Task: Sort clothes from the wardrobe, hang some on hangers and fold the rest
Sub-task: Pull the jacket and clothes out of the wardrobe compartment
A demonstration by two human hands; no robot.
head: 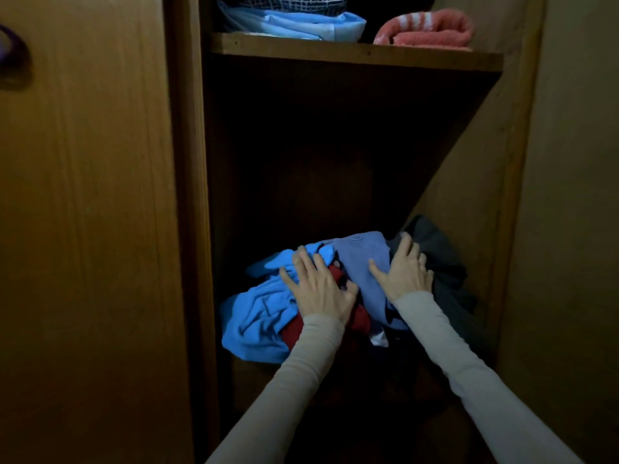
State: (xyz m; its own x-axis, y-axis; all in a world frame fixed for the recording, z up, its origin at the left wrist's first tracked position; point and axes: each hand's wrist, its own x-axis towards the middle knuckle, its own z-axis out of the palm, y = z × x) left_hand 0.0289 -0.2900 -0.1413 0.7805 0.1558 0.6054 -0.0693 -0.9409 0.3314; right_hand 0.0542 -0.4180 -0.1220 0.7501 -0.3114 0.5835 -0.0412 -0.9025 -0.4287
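A heap of crumpled clothes lies low in the open wardrobe: a bright blue garment (254,316) at the left, a red one (360,319) in the middle, a dull blue-grey one (361,262) on top and a dark grey one (449,283) at the right. My left hand (318,286) rests flat on the bright blue and red cloth, fingers spread. My right hand (407,271) lies on the blue-grey and dark grey cloth, fingers apart. Neither hand visibly grips anything. Both arms wear pale long sleeves.
A wooden shelf (358,53) above carries a folded light blue cloth (301,26) and a rolled pink towel (428,30). The wardrobe door (83,212) stands at the left, its side panel (475,169) at the right. The compartment between shelf and heap is dark.
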